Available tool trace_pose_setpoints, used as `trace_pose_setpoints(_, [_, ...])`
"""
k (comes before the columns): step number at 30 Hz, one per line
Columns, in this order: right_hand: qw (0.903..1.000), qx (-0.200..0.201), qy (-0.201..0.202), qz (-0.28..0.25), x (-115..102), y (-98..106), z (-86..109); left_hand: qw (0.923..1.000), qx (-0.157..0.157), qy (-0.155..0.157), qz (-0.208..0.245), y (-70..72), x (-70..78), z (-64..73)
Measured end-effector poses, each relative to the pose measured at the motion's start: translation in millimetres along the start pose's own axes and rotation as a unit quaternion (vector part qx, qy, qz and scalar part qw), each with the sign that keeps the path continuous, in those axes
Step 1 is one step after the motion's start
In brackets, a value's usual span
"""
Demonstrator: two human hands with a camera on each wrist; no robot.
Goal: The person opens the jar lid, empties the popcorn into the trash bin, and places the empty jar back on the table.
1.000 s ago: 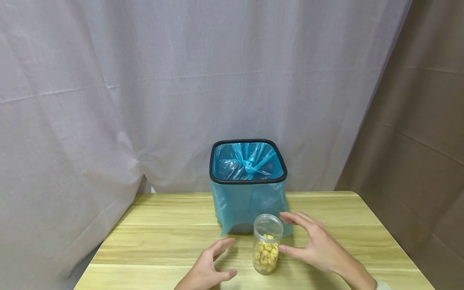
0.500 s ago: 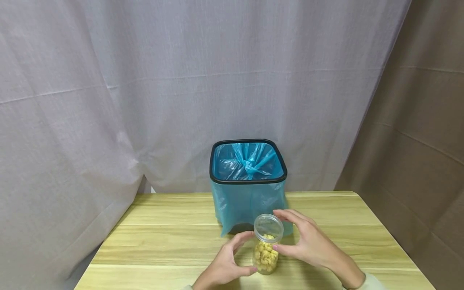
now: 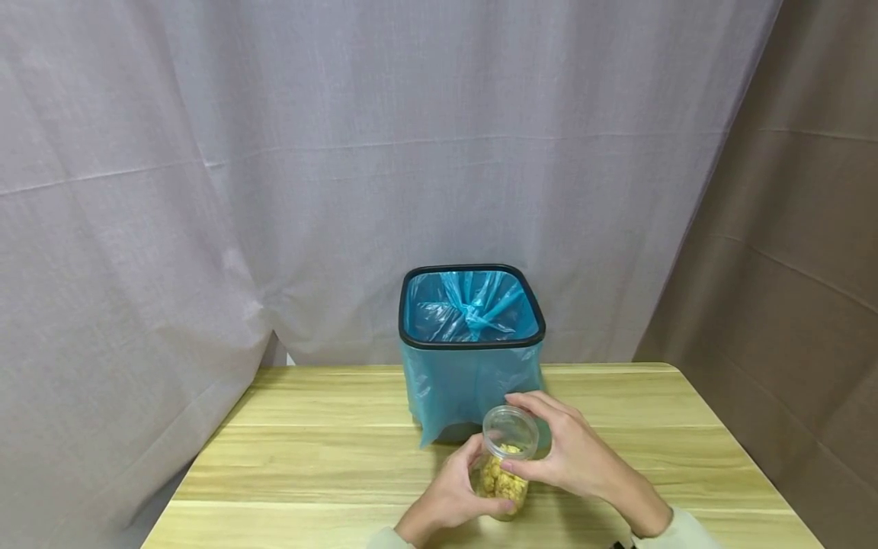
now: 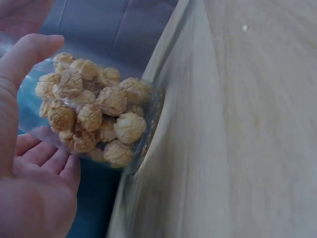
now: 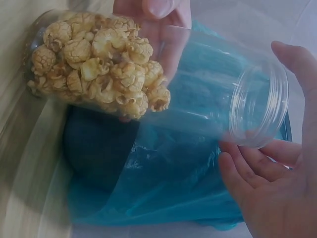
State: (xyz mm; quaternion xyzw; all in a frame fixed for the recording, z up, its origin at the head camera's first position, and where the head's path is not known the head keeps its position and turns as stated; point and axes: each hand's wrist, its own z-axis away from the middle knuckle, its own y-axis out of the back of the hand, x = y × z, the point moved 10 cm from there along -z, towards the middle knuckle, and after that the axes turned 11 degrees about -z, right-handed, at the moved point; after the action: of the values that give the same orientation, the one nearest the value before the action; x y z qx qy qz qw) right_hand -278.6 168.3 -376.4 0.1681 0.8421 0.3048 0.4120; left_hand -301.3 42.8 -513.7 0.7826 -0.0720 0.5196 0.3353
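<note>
A clear plastic jar [image 3: 511, 450], its lower part filled with caramel popcorn [image 5: 99, 62], stands on the wooden table. Its threaded mouth [image 5: 260, 101] has no lid in view. My left hand [image 3: 456, 488] curves round the lower jar, thumb in front and fingers behind. In the left wrist view the left thumb [image 4: 34, 52] lies along the upper side of the jar. My right hand [image 3: 572, 454] surrounds the mouth with spread, bent fingers. In the right wrist view its fingertips are right at the rim, while the thumb [image 5: 297, 62] stands slightly off it.
Right behind the jar is a bin with a black rim [image 3: 473, 345] and a blue bag liner [image 3: 446, 381], knotted inside. The wooden table [image 3: 309, 457] ends at a grey curtain [image 3: 329, 191]. A brown curtain [image 3: 789, 320] hangs at right.
My left hand has moved right and forward, from beside the jar to round it. The right hand has shifted left, closer about the mouth. The jar stays in place.
</note>
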Motion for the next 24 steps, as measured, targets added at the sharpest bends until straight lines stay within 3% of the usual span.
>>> trace_pose_setpoints(5, [0.9996, 0.002, 0.023, -0.016, -2.2, -1.7, -0.9, 0.9991, 0.004, -0.013, 0.041, -6.1, 2.7, -7.4])
trace_pose_setpoints(11, [0.9991, 0.002, 0.032, -0.029, -2.2, -3.5, -1.9, 0.9981, 0.024, -0.025, 0.050, -7.5, 3.6, -12.7])
trace_pose_setpoints(24, [0.9989, 0.005, 0.041, -0.022, -9.8, -2.6, 0.9, 0.9970, 0.035, -0.035, 0.061, -2.2, 9.2, -4.9])
